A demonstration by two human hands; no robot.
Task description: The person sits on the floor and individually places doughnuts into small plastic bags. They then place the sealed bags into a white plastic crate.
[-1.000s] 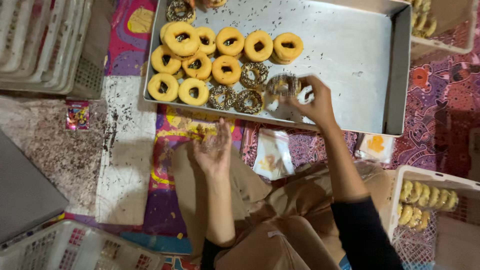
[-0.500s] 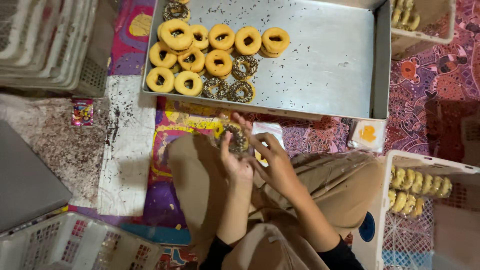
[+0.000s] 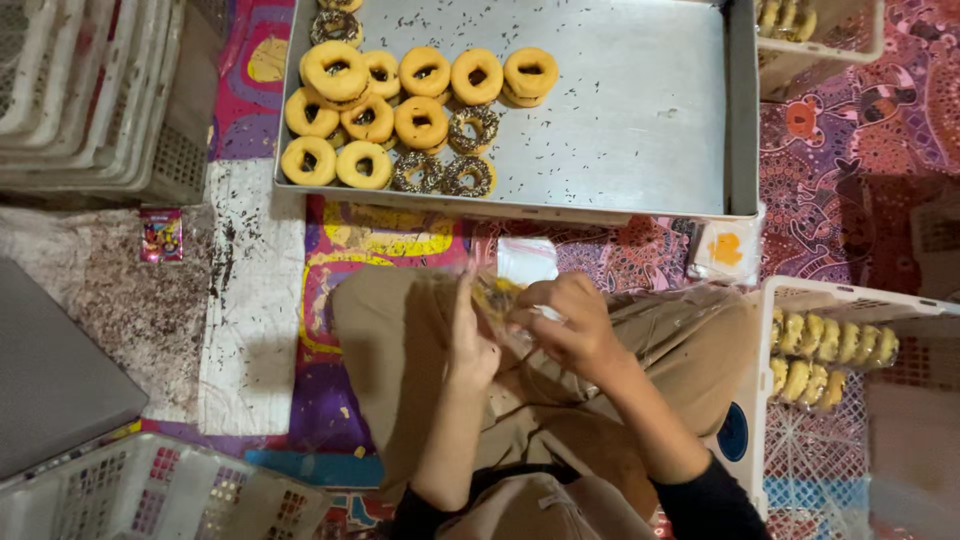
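Note:
Over my lap, my left hand (image 3: 468, 340) and my right hand (image 3: 566, 325) are closed together on a small clear plastic bag (image 3: 503, 312). A chocolate-sprinkled doughnut (image 3: 494, 294) shows between the fingers, partly hidden. Just beyond my knees lies a large metal tray (image 3: 620, 110). Several doughnuts (image 3: 420, 120) are grouped at its left end, most plain yellow and a few with dark sprinkles (image 3: 470, 176).
A white crate (image 3: 770, 400) at my right knee holds rows of packed doughnuts (image 3: 830, 345). Another crate (image 3: 822, 40) sits at the top right. Stacked white crates (image 3: 80, 100) stand at the top left, a basket (image 3: 150, 495) at the bottom left. Spare bags (image 3: 527, 260) lie by the tray.
My right hand took a sprinkled doughnut off the tray and brought it back to my lap. Both hands have now closed around it and the bag.

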